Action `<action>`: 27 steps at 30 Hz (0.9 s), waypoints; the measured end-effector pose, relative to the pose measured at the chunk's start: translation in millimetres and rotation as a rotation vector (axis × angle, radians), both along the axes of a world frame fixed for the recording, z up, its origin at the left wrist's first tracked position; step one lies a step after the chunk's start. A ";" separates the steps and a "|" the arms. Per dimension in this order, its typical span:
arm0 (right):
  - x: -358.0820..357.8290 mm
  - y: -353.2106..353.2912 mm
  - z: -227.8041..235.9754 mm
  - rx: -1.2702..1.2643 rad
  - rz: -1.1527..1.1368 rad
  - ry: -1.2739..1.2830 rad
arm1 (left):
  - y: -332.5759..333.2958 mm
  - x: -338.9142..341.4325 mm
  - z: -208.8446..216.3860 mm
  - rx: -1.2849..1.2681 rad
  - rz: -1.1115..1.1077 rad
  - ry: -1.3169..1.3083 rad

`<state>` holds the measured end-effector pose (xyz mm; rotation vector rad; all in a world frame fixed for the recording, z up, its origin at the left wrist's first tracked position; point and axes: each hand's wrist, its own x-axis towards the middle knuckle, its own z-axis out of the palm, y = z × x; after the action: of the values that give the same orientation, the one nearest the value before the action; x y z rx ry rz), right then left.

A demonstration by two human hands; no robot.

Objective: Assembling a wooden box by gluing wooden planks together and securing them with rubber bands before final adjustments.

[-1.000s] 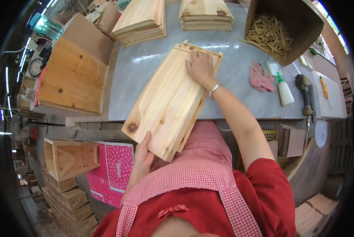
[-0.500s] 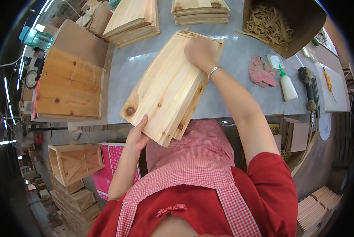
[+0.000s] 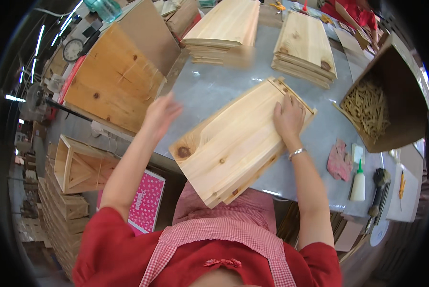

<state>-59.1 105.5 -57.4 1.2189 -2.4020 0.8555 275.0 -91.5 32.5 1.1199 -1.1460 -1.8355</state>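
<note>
Panel work at a grey desk (image 3: 200,88), seen from above. The pale wooden panel (image 3: 238,143), marked by a dark knot at its near left corner, lies obliquely over the front of the desk, its near end overhanging the edge above the checked apron (image 3: 224,229); a narrow wooden strip (image 3: 291,95) crosses its far end, and more wood shows beneath its right side. The right hand (image 3: 289,118), with a bracelet (image 3: 297,152) at the wrist, rests on the panel's upper face near that strip, its grip spread rather than clamped. The left hand (image 3: 161,115), blurred, is raised to the left of the panel and apart from it; its grip is loosely parted and empty. Behind the panel stand a left stack of boards (image 3: 226,24) and a right stack of boards (image 3: 304,43). A blurred tan piece (image 3: 239,56) overlaps the front of the left stack in the view; whether they touch cannot be told. To the right, a cardboard box (image 3: 406,103) holds pale curled strips (image 3: 366,112); nearer lie a pink cloth (image 3: 339,161), a white bottle (image 3: 358,186) with a green nozzle, a dark tool (image 3: 379,182) and an orange-handled tool (image 3: 402,184).
</note>
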 end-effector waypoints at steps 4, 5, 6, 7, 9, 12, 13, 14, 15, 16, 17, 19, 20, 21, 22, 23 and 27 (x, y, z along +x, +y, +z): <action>-1.4 -0.4 -1.6 0.007 0.027 0.004 | -87.1 -154.0 -8.1 0.378 -0.003 0.288; -1.5 -0.9 -1.7 0.000 0.028 -0.009 | -99.9 -185.7 -11.2 0.412 0.021 0.297; -2.1 -1.6 -1.5 -0.016 0.032 -0.013 | -108.4 -212.5 -15.0 0.411 0.016 0.326; -2.4 -1.9 -1.2 -0.007 0.029 0.010 | -115.3 -236.8 -17.7 0.378 0.060 0.271; -2.8 -2.5 -0.3 0.015 0.031 -0.033 | -129.3 -264.7 -21.0 0.344 0.099 0.240; -2.9 -2.5 0.5 0.002 0.043 -0.041 | -142.0 -284.2 -23.8 0.364 0.175 0.149; -2.9 -2.4 0.5 -0.006 0.045 -0.023 | -141.1 -281.6 -25.8 0.324 0.178 0.122; -2.6 -2.3 0.3 -0.005 0.043 -0.036 | -138.1 -275.0 -26.9 0.283 0.183 0.092; -2.3 -2.1 -0.1 -0.012 0.048 -0.043 | -131.5 -264.4 -28.4 0.280 0.187 0.094; -2.0 -2.3 -0.7 -0.009 0.045 -0.049 | -119.9 -249.6 -31.2 0.235 0.126 0.100; -1.5 -2.3 -1.4 -0.006 0.036 -0.040 | -104.9 -231.1 -34.3 0.186 0.075 0.102; -0.9 -2.7 -2.1 -0.012 0.030 -0.032 | -67.4 -180.6 -41.0 0.261 -0.019 0.173; -0.7 -2.7 -1.9 -0.021 0.026 -0.022 | -43.0 -152.3 -45.1 0.295 0.006 0.232; -0.5 -2.7 -1.7 -0.023 0.013 -0.028 | -26.8 -126.7 -43.9 0.316 0.014 0.310; -0.6 -2.2 -1.2 -0.034 0.025 -0.022 | -24.8 -109.3 -36.7 0.325 0.037 0.282; -0.5 -1.6 -0.9 -0.030 0.019 -0.015 | -20.5 -90.3 -30.2 0.326 0.101 0.415; -1.3 -0.3 -6.2 -0.064 0.026 0.000 | 17.8 -37.5 -12.4 0.270 0.153 0.482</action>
<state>-60.4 105.1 -63.6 1.2280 -2.3447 0.9327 237.6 -73.8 20.1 0.8102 -0.5358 -2.0275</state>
